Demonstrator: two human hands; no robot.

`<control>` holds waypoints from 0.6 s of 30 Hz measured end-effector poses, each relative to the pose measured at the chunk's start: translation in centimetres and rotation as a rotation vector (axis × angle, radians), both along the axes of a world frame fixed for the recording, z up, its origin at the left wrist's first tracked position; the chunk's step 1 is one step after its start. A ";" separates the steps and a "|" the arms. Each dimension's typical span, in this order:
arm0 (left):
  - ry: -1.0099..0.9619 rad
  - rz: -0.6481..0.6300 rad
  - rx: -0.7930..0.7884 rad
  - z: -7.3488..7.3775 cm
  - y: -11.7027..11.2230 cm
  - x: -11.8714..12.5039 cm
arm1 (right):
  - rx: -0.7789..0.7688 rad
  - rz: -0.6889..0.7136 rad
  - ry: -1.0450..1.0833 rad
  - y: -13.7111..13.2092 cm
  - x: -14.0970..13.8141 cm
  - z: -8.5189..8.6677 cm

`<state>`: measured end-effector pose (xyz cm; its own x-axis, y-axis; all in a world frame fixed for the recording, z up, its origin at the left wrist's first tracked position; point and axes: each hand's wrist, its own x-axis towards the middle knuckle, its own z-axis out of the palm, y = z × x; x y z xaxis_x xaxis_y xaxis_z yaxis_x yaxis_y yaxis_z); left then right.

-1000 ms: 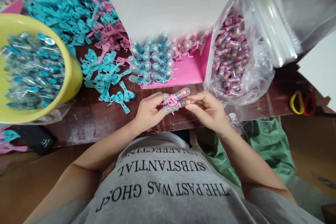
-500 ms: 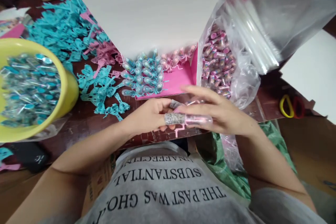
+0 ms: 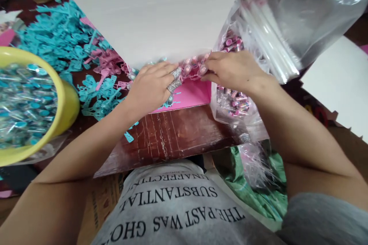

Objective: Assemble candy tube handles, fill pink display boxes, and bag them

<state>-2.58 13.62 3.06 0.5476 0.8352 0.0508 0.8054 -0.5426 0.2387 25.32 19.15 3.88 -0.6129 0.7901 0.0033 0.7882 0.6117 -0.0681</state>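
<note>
My right hand (image 3: 235,69) reaches into the right end of the pink box (image 3: 195,93). Its thumb and fingers close on a small pink-tinted clear capsule (image 3: 203,69) at the end of a row of pink capsules (image 3: 189,67). My left hand (image 3: 153,86) lies palm down, fingers stretched, over the blue capsules (image 3: 170,100) in the left part of the box and hides most of them. Grey patterned tape (image 3: 174,84) wraps two of its fingertips. The ends of the left fingers reach the border between the blue and pink capsules.
A yellow tub (image 3: 67,103) of blue-capped tubes stands left. Blue plastic pieces (image 3: 57,34) and pink ones (image 3: 107,61) lie in heaps behind it. A clear bag (image 3: 254,115) with pink-capped tubes borders the box's right. The box's white lid (image 3: 149,11) rises behind.
Both hands have moved away from my body into the box. The pink capsules held in front of the box are now in its back right part. The view has shifted slightly.
</note>
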 end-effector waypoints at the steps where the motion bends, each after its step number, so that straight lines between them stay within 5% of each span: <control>1: -0.005 0.002 0.006 -0.1 -0.1 0.0 | -0.024 0.015 -0.022 0.2 -0.2 0.2; 5: -0.001 0.010 0.017 -0.1 -0.2 -0.1 | -0.074 -0.031 -0.076 0.6 -0.8 0.6; 13: -0.047 0.001 0.032 -0.4 -0.2 0.2 | 0.212 -0.125 0.009 -2.2 -1.4 0.1; 18: -0.135 0.098 0.187 1.2 -0.8 -1.4 | 0.336 -0.010 0.081 -2.1 -0.8 -3.5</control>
<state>-3.93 12.80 4.30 0.4421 0.8532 0.2768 0.8239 -0.5083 0.2505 24.54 17.03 0.41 -0.5926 0.7425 0.3122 0.7943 0.6031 0.0735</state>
